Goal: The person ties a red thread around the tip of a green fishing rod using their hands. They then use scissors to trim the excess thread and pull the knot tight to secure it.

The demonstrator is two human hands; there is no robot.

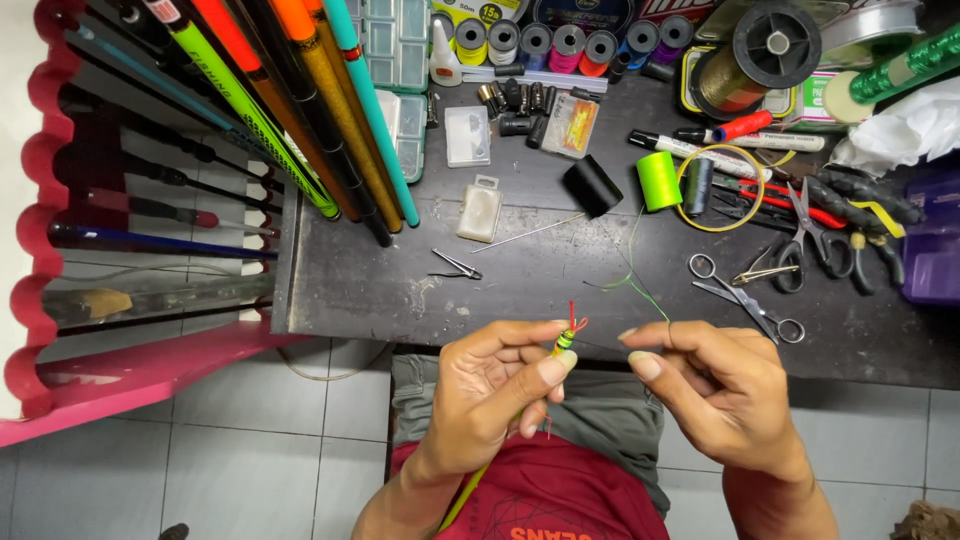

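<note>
My left hand [497,390] pinches the tip of a thin yellow-green rod [564,342] between thumb and fingers; a red thread loop sticks out of the tip. My right hand [715,385] is close beside it and pinches a fine green thread [632,280]. The thread runs up across the dark table [520,275] to a neon green spool [658,181]. The rod's shaft passes under my left wrist toward my lap.
Small scissors [745,297] lie right of the thread, pliers and larger scissors [810,240] further right. A nail clipper [456,266], a needle, a black spool [592,186], markers, several thread spools and boxes crowd the back. Coloured fishing rods [300,110] lean at left.
</note>
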